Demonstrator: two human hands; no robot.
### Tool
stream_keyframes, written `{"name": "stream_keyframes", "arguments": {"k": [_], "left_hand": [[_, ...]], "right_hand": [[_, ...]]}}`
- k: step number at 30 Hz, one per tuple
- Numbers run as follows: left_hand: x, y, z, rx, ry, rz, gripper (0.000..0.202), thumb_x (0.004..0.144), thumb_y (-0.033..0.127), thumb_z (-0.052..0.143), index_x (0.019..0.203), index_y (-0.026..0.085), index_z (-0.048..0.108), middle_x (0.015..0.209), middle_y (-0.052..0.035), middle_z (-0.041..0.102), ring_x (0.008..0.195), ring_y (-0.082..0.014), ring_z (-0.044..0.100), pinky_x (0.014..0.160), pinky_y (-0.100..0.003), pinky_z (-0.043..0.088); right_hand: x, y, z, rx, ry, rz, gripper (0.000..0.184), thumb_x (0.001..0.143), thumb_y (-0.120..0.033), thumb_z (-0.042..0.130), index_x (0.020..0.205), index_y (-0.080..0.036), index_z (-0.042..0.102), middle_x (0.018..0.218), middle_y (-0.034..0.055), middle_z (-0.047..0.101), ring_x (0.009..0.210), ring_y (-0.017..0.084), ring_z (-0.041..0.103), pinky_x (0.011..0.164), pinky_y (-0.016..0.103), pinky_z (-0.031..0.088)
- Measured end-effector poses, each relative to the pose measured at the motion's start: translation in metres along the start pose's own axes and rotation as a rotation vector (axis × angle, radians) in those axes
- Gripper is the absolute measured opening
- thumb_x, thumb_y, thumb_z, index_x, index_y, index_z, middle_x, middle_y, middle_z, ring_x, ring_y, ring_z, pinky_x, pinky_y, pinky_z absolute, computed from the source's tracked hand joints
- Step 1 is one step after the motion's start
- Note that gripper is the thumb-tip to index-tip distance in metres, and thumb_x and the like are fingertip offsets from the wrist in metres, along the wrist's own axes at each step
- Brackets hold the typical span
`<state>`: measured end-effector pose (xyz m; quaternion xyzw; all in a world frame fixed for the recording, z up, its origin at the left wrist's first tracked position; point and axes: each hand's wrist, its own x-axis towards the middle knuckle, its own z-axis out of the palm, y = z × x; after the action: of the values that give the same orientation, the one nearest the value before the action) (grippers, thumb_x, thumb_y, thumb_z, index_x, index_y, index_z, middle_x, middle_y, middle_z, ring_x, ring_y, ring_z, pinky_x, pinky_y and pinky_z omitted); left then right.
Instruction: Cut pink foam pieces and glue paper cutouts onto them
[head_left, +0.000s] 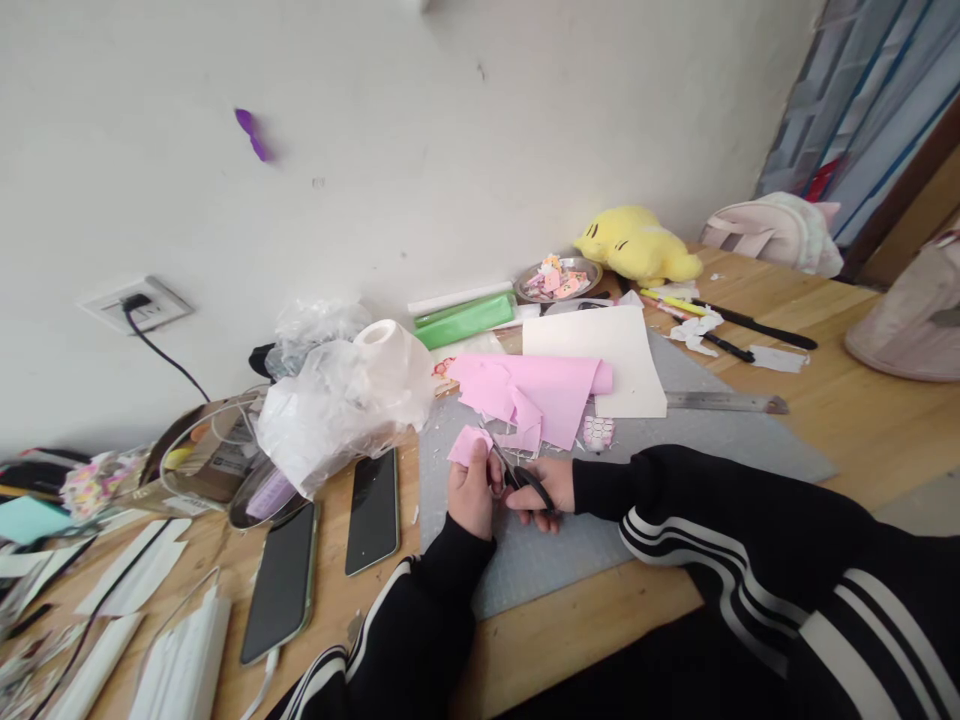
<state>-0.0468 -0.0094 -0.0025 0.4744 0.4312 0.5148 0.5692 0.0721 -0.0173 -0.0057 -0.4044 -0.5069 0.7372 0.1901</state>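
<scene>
Between thumb and fingers, my left hand (pixel 471 492) pinches a small piece of pink paper (pixel 465 443) over the grey cutting mat (pixel 555 560). My right hand (pixel 553 482) grips black-handled scissors (pixel 531 488), whose blades point up and left at the right edge of that piece. How far the blades are parted is too small to tell. Just beyond the hands lies a larger sheet of pink paper (pixel 555 385), partly rolled, with cut pieces on its left. A small patterned piece (pixel 598 432) rests on the mat to the right.
White card (pixel 592 345) and a metal ruler (pixel 724 402) lie on the mat. Two phones (pixel 373 510) and a plastic bag (pixel 330 410) are at the left. A metal dish (pixel 559 280) of cutouts and a yellow plush toy (pixel 637 245) stand by the wall. Pens and a knife lie right.
</scene>
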Motion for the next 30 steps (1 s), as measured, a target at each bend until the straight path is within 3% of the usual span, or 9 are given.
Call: {"name": "stream_keyframes", "arguments": {"k": [11, 16, 21, 24, 27, 30], "left_hand": [[0.003, -0.006, -0.003, -0.007, 0.038, -0.014, 0.041, 0.073, 0.043, 0.046, 0.043, 0.017, 0.038, 0.035, 0.0061, 0.033, 0.031, -0.0049, 0.031, 0.033, -0.018, 0.022], [0.003, -0.007, -0.004, -0.033, 0.069, -0.026, 0.039, 0.07, 0.045, 0.048, 0.046, 0.016, 0.039, 0.036, 0.0065, 0.035, 0.031, -0.0045, 0.031, 0.033, -0.018, 0.021], [0.002, -0.005, -0.004, -0.104, 0.087, 0.021, 0.037, 0.07, 0.042, 0.051, 0.046, 0.016, 0.038, 0.036, 0.0072, 0.036, 0.032, -0.0038, 0.031, 0.034, -0.017, 0.023], [0.001, -0.004, -0.004, -0.135, 0.079, 0.003, 0.038, 0.069, 0.042, 0.052, 0.045, 0.016, 0.038, 0.036, 0.0076, 0.036, 0.031, -0.0033, 0.029, 0.035, -0.017, 0.028], [0.001, -0.003, -0.004, -0.154, 0.074, -0.011, 0.037, 0.069, 0.042, 0.053, 0.045, 0.016, 0.039, 0.036, 0.0078, 0.036, 0.03, -0.0033, 0.03, 0.035, -0.017, 0.031], [0.0, -0.004, -0.004, -0.142, 0.046, -0.002, 0.04, 0.07, 0.043, 0.051, 0.042, 0.016, 0.038, 0.034, 0.0065, 0.035, 0.03, -0.0046, 0.032, 0.033, -0.018, 0.028]], "right_hand": [[-0.003, -0.01, 0.0, -0.171, 0.15, 0.092, 0.014, 0.066, -0.023, 0.054, 0.057, -0.012, 0.051, 0.037, -0.0069, 0.046, 0.025, 0.003, 0.037, 0.024, 0.014, 0.031], [-0.008, -0.016, -0.004, 0.025, 0.167, 0.047, 0.035, 0.076, -0.044, 0.044, 0.064, -0.012, 0.051, 0.037, -0.0081, 0.042, 0.021, 0.002, 0.029, 0.021, 0.015, 0.025], [-0.005, -0.013, -0.007, 0.082, 0.126, -0.041, 0.048, 0.081, -0.052, 0.026, 0.069, -0.011, 0.048, 0.042, -0.0059, 0.042, 0.024, 0.003, 0.036, 0.024, 0.015, 0.032], [-0.003, -0.012, -0.006, 0.1, 0.06, -0.006, 0.049, 0.081, -0.054, 0.02, 0.077, -0.013, 0.046, 0.051, -0.0029, 0.049, 0.028, 0.004, 0.043, 0.026, 0.016, 0.036], [-0.001, -0.014, -0.003, 0.066, -0.018, 0.098, 0.043, 0.08, -0.053, 0.026, 0.082, -0.015, 0.044, 0.054, -0.0024, 0.051, 0.031, 0.006, 0.046, 0.026, 0.018, 0.039], [-0.002, -0.017, -0.001, -0.013, -0.01, 0.1, 0.032, 0.079, -0.045, 0.038, 0.077, -0.015, 0.045, 0.049, -0.0054, 0.048, 0.028, 0.005, 0.044, 0.026, 0.016, 0.037]]}}
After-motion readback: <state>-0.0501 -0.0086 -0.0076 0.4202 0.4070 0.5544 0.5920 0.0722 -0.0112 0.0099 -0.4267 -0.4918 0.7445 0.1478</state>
